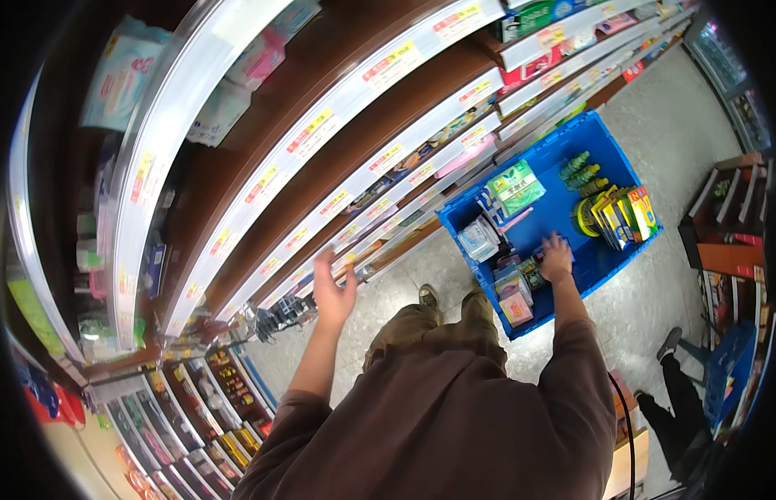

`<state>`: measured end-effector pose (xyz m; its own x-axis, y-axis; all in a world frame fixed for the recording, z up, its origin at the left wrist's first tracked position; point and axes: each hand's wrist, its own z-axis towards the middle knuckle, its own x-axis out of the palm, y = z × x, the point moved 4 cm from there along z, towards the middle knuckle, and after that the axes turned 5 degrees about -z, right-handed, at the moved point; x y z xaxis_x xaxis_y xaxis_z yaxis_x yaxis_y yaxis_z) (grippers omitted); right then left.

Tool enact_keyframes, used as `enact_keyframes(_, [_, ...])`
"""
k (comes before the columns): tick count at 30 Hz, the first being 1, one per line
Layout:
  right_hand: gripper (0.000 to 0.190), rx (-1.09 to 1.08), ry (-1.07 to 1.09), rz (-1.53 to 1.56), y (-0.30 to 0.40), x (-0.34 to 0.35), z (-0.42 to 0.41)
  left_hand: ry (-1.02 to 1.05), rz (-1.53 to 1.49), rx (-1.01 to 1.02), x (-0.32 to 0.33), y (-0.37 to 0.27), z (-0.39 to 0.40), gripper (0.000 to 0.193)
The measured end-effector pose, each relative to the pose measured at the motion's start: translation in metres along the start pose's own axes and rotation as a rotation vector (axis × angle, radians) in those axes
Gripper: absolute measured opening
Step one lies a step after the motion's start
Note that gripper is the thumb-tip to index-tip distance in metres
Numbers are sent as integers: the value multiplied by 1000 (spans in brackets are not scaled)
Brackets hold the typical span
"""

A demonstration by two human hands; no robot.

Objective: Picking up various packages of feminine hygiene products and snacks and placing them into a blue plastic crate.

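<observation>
My left hand (333, 292) is raised beside the shelves, its fingers apart and nothing in it. My right hand (557, 257) reaches down into a blue plastic crate (538, 234), over a dark package (533, 273); the blur hides whether it grips anything. Near that hand are pink and white packs (514, 300). White packs (478, 240) and a green pack (517, 189) lie along the shelf side of the crate. Several small green and yellow bottles (580, 173) are at its far end, with yellow boxes (625, 215) beside a round yellow-and-black container (586, 216).
A long shelf unit (338, 147) with price tags runs along my left, holding soft packs (127, 75) on an upper level. More shelves (188, 412) stand behind on the left. At lower right are a person's legs (674, 406) and another blue crate (729, 375). A black cable (628, 425) hangs nearby.
</observation>
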<state>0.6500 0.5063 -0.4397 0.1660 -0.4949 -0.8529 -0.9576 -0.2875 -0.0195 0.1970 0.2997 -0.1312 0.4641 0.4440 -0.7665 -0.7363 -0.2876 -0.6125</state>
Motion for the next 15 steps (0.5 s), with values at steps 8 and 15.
enact_keyframes(8, [57,-257,59,-159,48,16,13,138,-568,-393,38,99,84,47])
enact_keyframes(15, [62,-253,382,-164,31,32,-3,120,-336,-604,48,63,99,41])
